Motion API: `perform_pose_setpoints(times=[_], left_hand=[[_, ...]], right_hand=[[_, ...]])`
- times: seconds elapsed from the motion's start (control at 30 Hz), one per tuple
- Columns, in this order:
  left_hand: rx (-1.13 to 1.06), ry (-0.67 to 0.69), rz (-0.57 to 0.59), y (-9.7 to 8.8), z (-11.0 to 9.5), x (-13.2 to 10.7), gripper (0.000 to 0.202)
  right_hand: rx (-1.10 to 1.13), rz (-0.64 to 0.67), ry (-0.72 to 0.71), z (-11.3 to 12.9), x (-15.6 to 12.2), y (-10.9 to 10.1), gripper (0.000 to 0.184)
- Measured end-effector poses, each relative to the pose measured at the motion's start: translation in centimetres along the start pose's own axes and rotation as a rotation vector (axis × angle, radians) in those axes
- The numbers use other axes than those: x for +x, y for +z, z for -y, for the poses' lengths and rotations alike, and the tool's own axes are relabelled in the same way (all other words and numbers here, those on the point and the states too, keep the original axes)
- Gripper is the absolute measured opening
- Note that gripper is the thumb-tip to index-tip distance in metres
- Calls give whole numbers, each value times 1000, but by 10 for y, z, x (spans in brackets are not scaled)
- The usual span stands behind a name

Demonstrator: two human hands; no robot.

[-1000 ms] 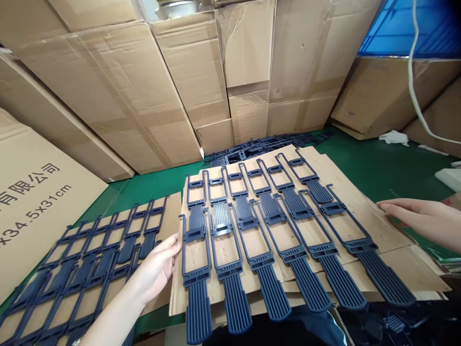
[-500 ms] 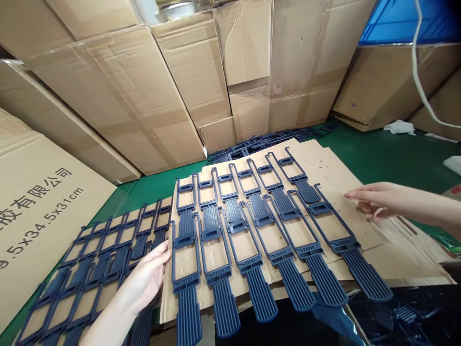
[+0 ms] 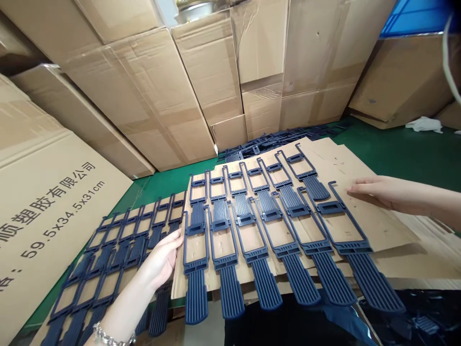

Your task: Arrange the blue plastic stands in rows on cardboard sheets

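A brown cardboard sheet [image 3: 382, 226] carries two rows of dark blue plastic parts [image 3: 281, 230], each an open rectangular frame with a ribbed tongue. The front tongues overhang its near edge. My left hand [image 3: 163, 257] is closed on the sheet's left edge, thumb side up, the other fingers partly hidden. At the opposite edge, my right hand [image 3: 370, 187] pinches the sheet, its fingertips on top and lower fingers hidden beneath. Left of my left hand, a second cardboard sheet bears similar blue parts [image 3: 108, 259] in rows.
Stacked cardboard boxes [image 3: 144, 96] wall off the back, and a printed carton [image 3: 54, 216] stands at left. Loose blue parts [image 3: 273, 142] lie piled behind the sheet on the green surface [image 3: 392, 154]. More dark parts [image 3: 428, 322] sit at lower right. A white crumpled piece [image 3: 423, 125] lies far right.
My right hand has closed onto the sheet's right edge; its fingers were loosely curled above it. The sheet's right corner looks slightly raised. The whole view has shifted, with things appearing further right.
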State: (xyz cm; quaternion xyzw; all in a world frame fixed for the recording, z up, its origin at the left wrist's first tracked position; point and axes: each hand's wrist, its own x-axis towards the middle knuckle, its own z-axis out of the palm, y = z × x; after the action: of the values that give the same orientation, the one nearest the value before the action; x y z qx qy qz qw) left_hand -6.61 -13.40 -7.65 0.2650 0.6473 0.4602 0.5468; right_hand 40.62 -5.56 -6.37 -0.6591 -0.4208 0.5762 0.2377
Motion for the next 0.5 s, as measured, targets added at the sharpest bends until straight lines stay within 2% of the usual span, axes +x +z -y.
perform_pose_setpoints(times=[0.07,0.1,0.23,0.4,0.5], left_hand=[[6,26,-55,-4,-1,2,35],[9,39,-84,-8,-2,3,34],[36,71,-162,-26,-8,7,30],[102,115,-278,-63,-16,8,29],[147,146,-359,-91,-18,9,32]], right_hand=[[205,98,112,4,-3,11,21],[228,86,115,6,-3,16,26],[254,55,31,13,2,38,35],[261,304,-69,24,14,74,34],[256,354,-81,34,26,102,31]])
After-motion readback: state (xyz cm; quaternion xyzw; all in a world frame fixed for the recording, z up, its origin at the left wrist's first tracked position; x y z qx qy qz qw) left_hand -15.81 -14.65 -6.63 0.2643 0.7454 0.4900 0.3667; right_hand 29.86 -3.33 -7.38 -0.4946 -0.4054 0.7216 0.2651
